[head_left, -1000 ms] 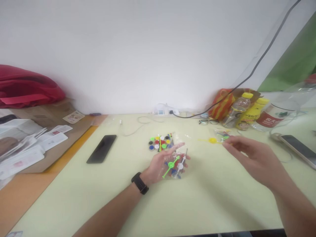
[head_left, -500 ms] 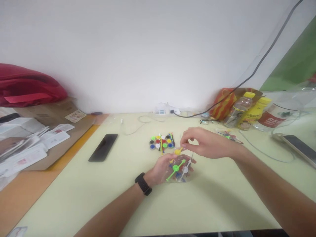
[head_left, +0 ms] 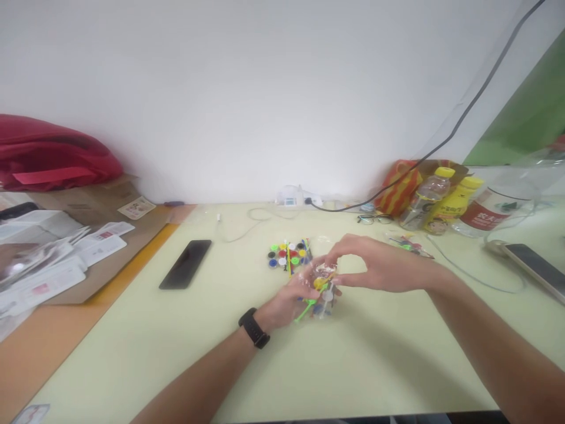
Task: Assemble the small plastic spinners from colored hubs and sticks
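Observation:
My left hand [head_left: 286,301], with a black watch [head_left: 255,328] on the wrist, is closed around a clear plastic bag [head_left: 325,312] of small coloured plastic pieces. A green piece [head_left: 304,310], a white piece [head_left: 327,296] and a yellow piece [head_left: 318,284] show through or at the bag. My right hand [head_left: 369,265] reaches in from the right, thumb and fingers curved and pinching at the bag's upper part. Just behind the hands, a group of colourful discs and thin sticks [head_left: 285,255] lies on the table.
A black phone [head_left: 185,264] lies to the left, with papers [head_left: 99,241] on cardboard beyond it. Bottles [head_left: 454,203], glasses [head_left: 374,219] and another small packet of pieces [head_left: 409,244] are at the right. A second phone [head_left: 536,268] sits at the far right. A power strip [head_left: 292,195] stands by the wall.
My right hand has moved down onto the bag's upper part, its fingers spread wider. The yellow piece now sits lower, against the bag's contents. The bag is more bunched in my left hand.

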`<state>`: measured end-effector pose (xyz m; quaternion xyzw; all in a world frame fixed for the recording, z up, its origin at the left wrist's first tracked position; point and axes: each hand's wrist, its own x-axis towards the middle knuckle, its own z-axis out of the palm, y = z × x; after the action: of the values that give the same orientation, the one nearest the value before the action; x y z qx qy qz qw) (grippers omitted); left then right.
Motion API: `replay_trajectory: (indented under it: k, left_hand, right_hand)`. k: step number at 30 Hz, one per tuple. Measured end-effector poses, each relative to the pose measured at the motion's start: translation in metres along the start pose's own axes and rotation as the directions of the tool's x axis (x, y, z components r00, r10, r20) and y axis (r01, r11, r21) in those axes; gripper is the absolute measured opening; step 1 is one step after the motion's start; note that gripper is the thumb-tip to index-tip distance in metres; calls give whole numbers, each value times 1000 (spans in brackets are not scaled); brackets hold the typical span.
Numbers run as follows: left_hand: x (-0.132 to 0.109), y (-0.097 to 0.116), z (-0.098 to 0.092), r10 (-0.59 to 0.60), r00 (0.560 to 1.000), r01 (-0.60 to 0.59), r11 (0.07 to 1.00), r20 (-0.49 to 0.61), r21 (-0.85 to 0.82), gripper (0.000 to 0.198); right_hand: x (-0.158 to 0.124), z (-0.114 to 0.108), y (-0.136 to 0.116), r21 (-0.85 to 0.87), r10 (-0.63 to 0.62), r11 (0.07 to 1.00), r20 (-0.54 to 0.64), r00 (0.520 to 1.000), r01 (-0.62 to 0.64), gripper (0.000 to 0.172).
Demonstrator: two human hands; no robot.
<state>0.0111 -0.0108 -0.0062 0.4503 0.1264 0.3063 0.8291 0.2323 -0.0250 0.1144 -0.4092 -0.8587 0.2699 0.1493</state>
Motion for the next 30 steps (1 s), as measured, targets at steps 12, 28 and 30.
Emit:
replay_trajectory:
  k: [12,28,30]
  left_hand:
    - [1,6,-5,160,985,-97,818,-62,566,93]
    - [2,-3,-13,248,944,-3,670,-219,743,63]
    - [2,-4,-13,250,941,11,653,-230,757,54]
  right_hand:
    - [-12,19,3,14,-38,999,-327,944,45,16]
    - [-72,37,-58,-13,-202,966,-659,725,258,18]
    - [-92,51,-72,-26,-209,972,-562,800,235,18]
